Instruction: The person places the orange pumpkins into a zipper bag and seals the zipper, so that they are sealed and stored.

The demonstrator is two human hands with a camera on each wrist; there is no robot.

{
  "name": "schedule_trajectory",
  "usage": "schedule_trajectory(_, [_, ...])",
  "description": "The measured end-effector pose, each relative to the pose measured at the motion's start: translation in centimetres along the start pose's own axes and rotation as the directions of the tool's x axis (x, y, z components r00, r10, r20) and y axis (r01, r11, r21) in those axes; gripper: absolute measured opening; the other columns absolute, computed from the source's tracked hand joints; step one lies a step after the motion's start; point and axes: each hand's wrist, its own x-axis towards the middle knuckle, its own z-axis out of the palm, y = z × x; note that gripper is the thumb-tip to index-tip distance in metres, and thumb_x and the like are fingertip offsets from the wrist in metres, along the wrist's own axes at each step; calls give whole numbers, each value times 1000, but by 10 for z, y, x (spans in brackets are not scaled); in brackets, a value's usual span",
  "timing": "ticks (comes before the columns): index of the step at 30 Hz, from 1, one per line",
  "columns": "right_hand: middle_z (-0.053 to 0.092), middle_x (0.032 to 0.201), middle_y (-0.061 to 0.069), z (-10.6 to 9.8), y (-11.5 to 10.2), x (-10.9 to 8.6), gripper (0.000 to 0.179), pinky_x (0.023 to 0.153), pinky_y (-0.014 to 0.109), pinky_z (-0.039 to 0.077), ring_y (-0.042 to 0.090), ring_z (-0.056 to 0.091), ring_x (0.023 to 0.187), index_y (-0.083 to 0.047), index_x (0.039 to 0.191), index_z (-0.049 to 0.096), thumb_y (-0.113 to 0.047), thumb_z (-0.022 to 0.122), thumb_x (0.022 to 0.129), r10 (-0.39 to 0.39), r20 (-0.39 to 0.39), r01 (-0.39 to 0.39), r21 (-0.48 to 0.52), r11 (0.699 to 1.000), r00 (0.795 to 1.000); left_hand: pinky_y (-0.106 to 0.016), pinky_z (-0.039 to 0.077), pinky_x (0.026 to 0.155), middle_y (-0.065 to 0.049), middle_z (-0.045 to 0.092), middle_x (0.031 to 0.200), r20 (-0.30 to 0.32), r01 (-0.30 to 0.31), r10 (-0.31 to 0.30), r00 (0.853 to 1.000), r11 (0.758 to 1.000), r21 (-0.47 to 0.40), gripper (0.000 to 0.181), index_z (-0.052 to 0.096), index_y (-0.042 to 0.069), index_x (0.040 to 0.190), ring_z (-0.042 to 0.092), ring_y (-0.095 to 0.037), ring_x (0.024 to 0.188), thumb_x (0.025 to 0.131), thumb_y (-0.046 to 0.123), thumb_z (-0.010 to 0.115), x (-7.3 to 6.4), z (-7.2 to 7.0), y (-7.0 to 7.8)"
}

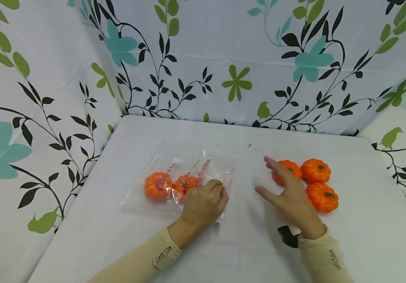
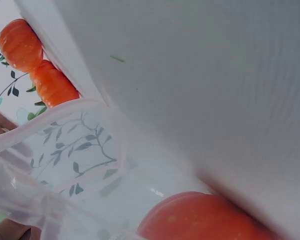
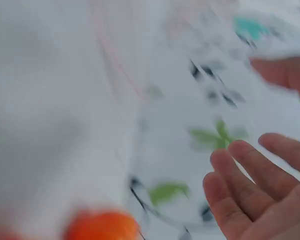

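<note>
A clear plastic bag [image 1: 203, 173] with a pink edge and red print lies on the white table. Inside it are two orange toy pumpkins [image 1: 157, 186]. My left hand [image 1: 204, 204] grips the bag near its right end, fingers curled over the plastic. In the left wrist view the bag's mouth [image 2: 60, 112] gapes, with an orange pumpkin [image 2: 200, 220] below. Fingers spread and holding nothing, my right hand [image 1: 291, 200] hovers just left of a group of orange pumpkins [image 1: 315, 170]; it partly covers the leftmost pumpkin [image 1: 289, 169]. The right wrist view shows its fingers [image 3: 260, 175] extended.
The white table [image 1: 259, 259] ends at a back edge against a curtain [image 1: 203, 47] printed with leaves and flowers. The same cloth hangs along both sides. A black strap-like piece [image 1: 288, 237] shows at the right wrist.
</note>
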Motion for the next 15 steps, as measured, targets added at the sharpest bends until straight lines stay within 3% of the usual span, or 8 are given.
schedule_trajectory(2, [37,160,5,-21,2,-2,99,103,67,38,36,40,141,-29,160,30,-40,86,79,42,-12,-42,-36,998,999,-25,53,47,-3,70,82,3,0,0,1000,1000,-1,7,72,5,75,67,-10,58,78,8,78,0,0,0])
schedule_trajectory(7, [17,168,3,-61,14,-9,125,97,80,29,43,21,148,-41,162,12,-39,94,68,108,-10,-108,-48,993,994,-24,54,48,-3,70,82,27,9,-9,1000,1000,-14,7,72,4,75,68,-11,59,79,7,77,0,1,1])
schedule_trajectory(11, [11,168,13,-75,30,-17,136,89,84,30,52,18,146,-36,163,3,-36,97,64,150,47,-145,-97,985,988,-24,54,48,-3,70,82,27,7,-6,1000,1000,-12,7,72,4,75,68,-11,60,79,7,77,0,2,1])
schedule_trajectory(15, [9,166,22,-79,46,-23,137,92,83,29,49,5,150,-20,164,8,-39,97,62,181,141,-162,-138,977,973,-24,53,47,-3,70,82,21,0,0,1000,1000,-1,7,72,5,75,68,-10,61,78,7,77,1,2,1])
